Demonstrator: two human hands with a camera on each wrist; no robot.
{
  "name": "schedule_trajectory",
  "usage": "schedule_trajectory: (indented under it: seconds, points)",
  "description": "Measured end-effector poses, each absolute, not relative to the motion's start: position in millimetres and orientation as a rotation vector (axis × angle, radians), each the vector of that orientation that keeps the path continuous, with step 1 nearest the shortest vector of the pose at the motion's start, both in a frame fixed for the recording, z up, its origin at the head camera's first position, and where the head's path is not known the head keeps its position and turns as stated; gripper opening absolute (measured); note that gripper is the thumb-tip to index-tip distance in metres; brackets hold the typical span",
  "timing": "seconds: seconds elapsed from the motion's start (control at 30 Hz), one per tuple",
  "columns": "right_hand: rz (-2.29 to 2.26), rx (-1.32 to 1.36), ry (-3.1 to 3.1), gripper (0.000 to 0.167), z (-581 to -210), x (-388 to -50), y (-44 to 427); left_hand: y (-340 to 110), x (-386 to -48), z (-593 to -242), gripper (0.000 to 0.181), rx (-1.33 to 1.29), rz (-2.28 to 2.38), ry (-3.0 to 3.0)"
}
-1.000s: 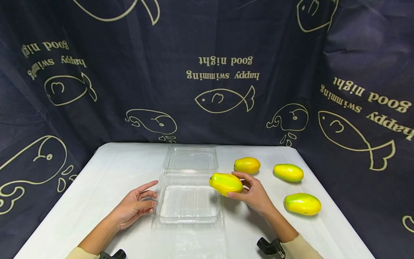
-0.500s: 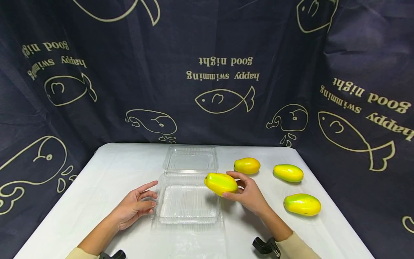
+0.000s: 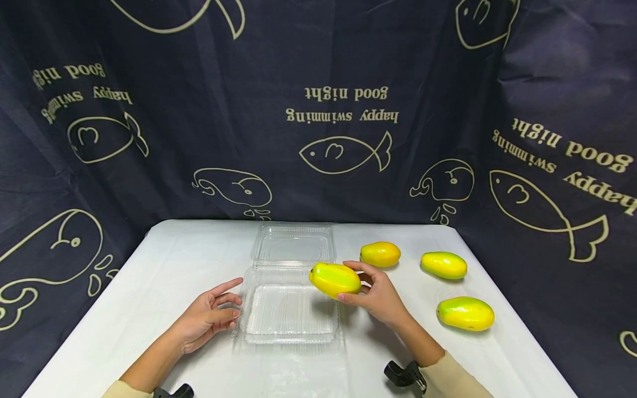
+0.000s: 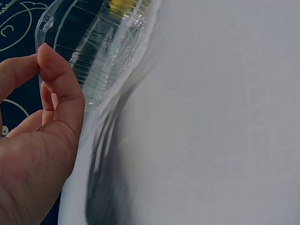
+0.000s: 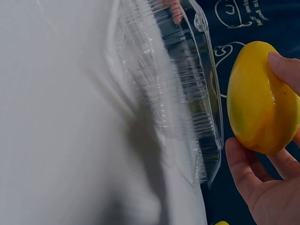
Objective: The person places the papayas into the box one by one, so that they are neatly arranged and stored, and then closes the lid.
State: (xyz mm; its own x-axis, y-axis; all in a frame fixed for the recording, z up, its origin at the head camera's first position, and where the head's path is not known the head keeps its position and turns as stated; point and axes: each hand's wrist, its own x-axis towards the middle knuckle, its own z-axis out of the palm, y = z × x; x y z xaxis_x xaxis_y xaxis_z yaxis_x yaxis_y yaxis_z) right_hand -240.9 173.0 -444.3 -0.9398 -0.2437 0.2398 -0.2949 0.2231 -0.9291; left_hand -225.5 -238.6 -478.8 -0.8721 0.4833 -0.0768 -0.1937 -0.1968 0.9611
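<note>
A yellow-green papaya [image 3: 335, 279] is held in the air by my right hand [image 3: 382, 297], thumb on the near side and fingers on the far side. It hangs over the right part of a clear plastic clamshell box [image 3: 288, 336], whose lid [image 3: 293, 247] lies folded back behind the base. In the right wrist view the papaya [image 5: 260, 101] shows its yellow side, apart from the box rim. My left hand [image 3: 206, 320] stays at the box's left edge with loosely spread fingers. Its fingertips appear at the rim in the left wrist view; whether they press it, I cannot tell.
On the right of the white table [image 3: 149, 287] lie more papayas: one behind my right hand [image 3: 380, 254], one at the far right [image 3: 443, 265] and one nearer the front [image 3: 465, 313]. A dark curtain [image 3: 343, 199] with fish drawings stands round the table.
My right hand has carried the papaya a little to the left, further over the box base. The left hand, the box and the other papayas stay where they were.
</note>
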Motion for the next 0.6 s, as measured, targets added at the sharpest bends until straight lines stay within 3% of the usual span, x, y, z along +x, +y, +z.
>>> schedule_trajectory:
  seconds: [0.6]
  points:
    - [1.734,0.644,-2.411,0.068,-442.1,-245.6,166.6,-238.5,-225.1,-477.6,0.087,0.357,2.112,1.636]
